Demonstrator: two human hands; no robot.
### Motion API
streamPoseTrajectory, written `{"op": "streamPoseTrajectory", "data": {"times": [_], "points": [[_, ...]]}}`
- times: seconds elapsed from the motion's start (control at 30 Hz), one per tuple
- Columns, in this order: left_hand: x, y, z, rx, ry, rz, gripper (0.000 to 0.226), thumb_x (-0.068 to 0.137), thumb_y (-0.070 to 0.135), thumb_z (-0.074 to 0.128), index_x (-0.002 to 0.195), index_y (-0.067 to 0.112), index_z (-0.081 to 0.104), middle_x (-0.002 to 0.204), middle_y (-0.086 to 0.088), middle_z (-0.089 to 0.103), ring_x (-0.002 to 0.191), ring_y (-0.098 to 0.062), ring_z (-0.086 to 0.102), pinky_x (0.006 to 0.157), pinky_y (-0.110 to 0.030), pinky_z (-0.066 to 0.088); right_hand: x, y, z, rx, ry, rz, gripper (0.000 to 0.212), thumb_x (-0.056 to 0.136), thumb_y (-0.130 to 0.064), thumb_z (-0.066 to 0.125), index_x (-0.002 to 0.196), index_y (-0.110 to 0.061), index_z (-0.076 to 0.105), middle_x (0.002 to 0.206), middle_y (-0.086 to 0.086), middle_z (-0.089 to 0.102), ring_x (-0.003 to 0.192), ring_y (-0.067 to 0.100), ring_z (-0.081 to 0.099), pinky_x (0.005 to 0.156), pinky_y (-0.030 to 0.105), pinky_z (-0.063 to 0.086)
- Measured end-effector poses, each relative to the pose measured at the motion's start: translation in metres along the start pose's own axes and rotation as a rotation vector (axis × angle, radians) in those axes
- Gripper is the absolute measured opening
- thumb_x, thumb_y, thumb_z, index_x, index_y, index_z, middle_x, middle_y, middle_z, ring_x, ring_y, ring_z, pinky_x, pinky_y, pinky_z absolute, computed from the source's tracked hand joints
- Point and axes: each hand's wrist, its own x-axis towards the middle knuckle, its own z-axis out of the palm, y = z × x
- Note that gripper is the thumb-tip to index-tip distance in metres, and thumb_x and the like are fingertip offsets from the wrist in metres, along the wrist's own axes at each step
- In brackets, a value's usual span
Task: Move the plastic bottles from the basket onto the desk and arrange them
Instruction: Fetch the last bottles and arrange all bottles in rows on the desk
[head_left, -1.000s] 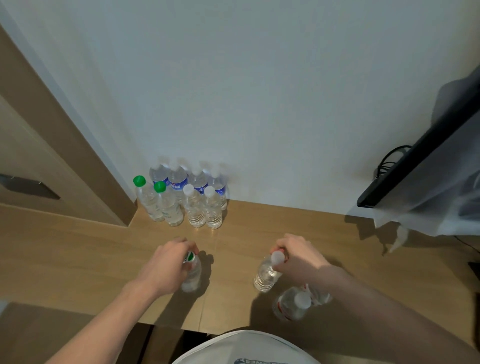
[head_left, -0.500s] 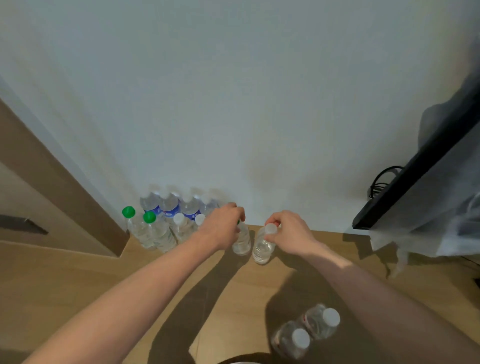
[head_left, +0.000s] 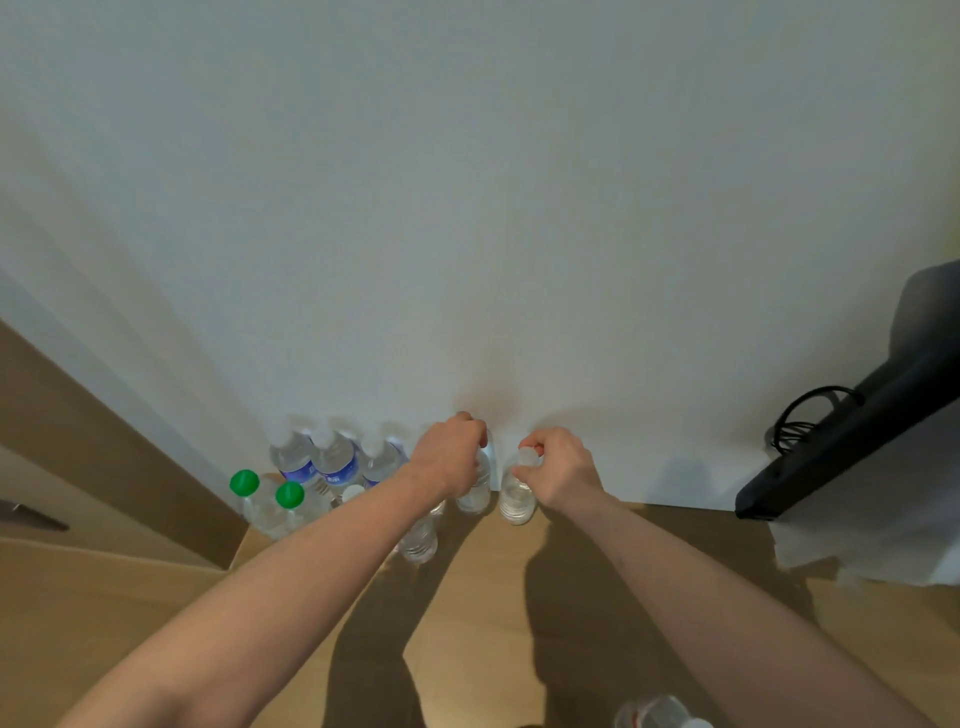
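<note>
Both of my arms reach to the back of the wooden desk (head_left: 483, 597), close to the wall. My left hand (head_left: 451, 456) is wrapped around the top of a clear plastic bottle (head_left: 475, 491), its cap hidden. My right hand (head_left: 561, 470) pinches the white-capped neck of a second clear bottle (head_left: 517, 501) standing just right of the first. To the left stand two rows: blue-labelled bottles (head_left: 332, 462) against the wall, two green-capped bottles (head_left: 270, 499) and clear ones (head_left: 418, 540) in front. The basket is out of view.
Another clear bottle (head_left: 654, 714) lies at the bottom edge, right of centre. A dark monitor (head_left: 841, 447) with a coiled cable and grey cloth fills the right side. A wooden panel (head_left: 104, 441) borders the desk on the left.
Both hands carried their bottles from the desk's front to the back by the wall, to the right of the standing rows. The view tilted upward.
</note>
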Motion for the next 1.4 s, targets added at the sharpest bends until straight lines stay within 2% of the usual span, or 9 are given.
{"op": "streamPoseTrajectory", "data": {"times": [0.33,0.43,0.6,0.7,0.8,0.93,1.17,1.27,1.4], "points": [[0.005,-0.013,0.015,-0.025,-0.014,-0.005,0.032,0.091,0.011,0.066,0.121,0.019,0.063,0.122,-0.003,0.059,0.099,-0.030,0.065,0.086,-0.041,0.055,0.012,-0.011,0.023,0.034,0.023,-0.022,0.034,0.092,-0.026,0.080,0.125,-0.025,0.071,0.130,-0.005,0.067,0.121,0.019,0.063,0.103,0.029,0.049],[0.002,-0.014,0.013,-0.037,-0.008,-0.009,0.036,0.092,0.011,0.064,0.127,0.018,0.062,0.126,-0.003,0.060,0.104,-0.030,0.066,0.089,-0.042,0.055,0.010,-0.012,0.018,0.007,-0.022,-0.026,0.043,0.094,-0.026,0.078,0.136,-0.025,0.068,0.139,-0.003,0.067,0.128,0.021,0.063,0.107,0.032,0.049],[-0.020,-0.001,-0.007,-0.067,0.042,-0.024,0.048,0.096,0.015,0.065,0.142,0.019,0.053,0.140,-0.004,0.054,0.109,-0.031,0.066,0.092,-0.040,0.054,-0.018,-0.015,-0.007,-0.001,-0.106,-0.064,0.066,0.097,-0.027,0.074,0.158,-0.026,0.049,0.156,-0.002,0.054,0.143,0.021,0.052,0.119,0.033,0.041],[-0.057,0.012,-0.015,-0.154,0.123,-0.020,0.049,0.098,0.023,0.064,0.144,0.024,0.049,0.144,0.002,0.050,0.095,-0.022,0.069,0.086,-0.041,0.057,-0.058,-0.004,-0.029,0.042,-0.108,-0.096,0.054,0.095,-0.031,0.075,0.147,-0.028,0.059,0.146,-0.004,0.059,0.128,0.018,0.061,0.118,0.036,0.043],[-0.105,0.026,-0.016,-0.237,0.163,0.009,0.046,0.097,0.030,0.066,0.140,0.030,0.050,0.138,0.011,0.049,0.076,-0.008,0.067,0.081,-0.042,0.057,-0.109,0.017,-0.060,0.051,-0.182,-0.072,0.047,0.095,-0.037,0.075,0.140,-0.036,0.063,0.137,-0.015,0.063,0.112,0.008,0.067,0.105,0.032,0.052],[-0.169,0.049,0.003,-0.295,0.074,0.050,0.040,0.096,0.038,0.067,0.133,0.039,0.053,0.125,0.025,0.046,0.071,0.001,0.064,0.079,-0.039,0.056,-0.181,0.070,-0.091,-0.038,-0.252,-0.010,0.051,0.098,-0.050,0.071,0.146,-0.047,0.056,0.142,-0.024,0.058,0.122,0.000,0.057,0.107,0.031,0.052],[-0.232,0.095,0.052,-0.391,-0.113,0.151,0.040,0.093,0.044,0.069,0.130,0.043,0.054,0.125,0.027,0.048,0.081,0.000,0.063,0.082,-0.027,0.054,-0.256,0.125,-0.093,-0.018,-0.221,0.120,0.053,0.096,-0.047,0.075,0.145,-0.048,0.055,0.144,-0.023,0.052,0.133,0.002,0.051,0.111,0.033,0.050],[-0.245,0.119,0.068,-0.407,-0.176,0.207,0.041,0.092,0.042,0.069,0.130,0.042,0.054,0.126,0.024,0.047,0.085,-0.003,0.057,0.086,-0.027,0.051,-0.270,0.134,-0.082,-0.014,-0.257,0.124,0.052,0.095,-0.045,0.076,0.144,-0.046,0.057,0.138,-0.024,0.055,0.125,0.000,0.055,0.107,0.031,0.053],[-0.252,0.147,0.089,-0.336,-0.244,0.296,0.048,0.086,0.044,0.068,0.130,0.040,0.051,0.128,0.017,0.048,0.102,-0.017,0.063,0.088,-0.036,0.054,-0.278,0.137,-0.064,-0.028,-0.261,0.113,0.047,0.093,-0.038,0.079,0.137,-0.042,0.064,0.126,-0.024,0.061,0.112,-0.001,0.061,0.097,0.029,0.058]]}}
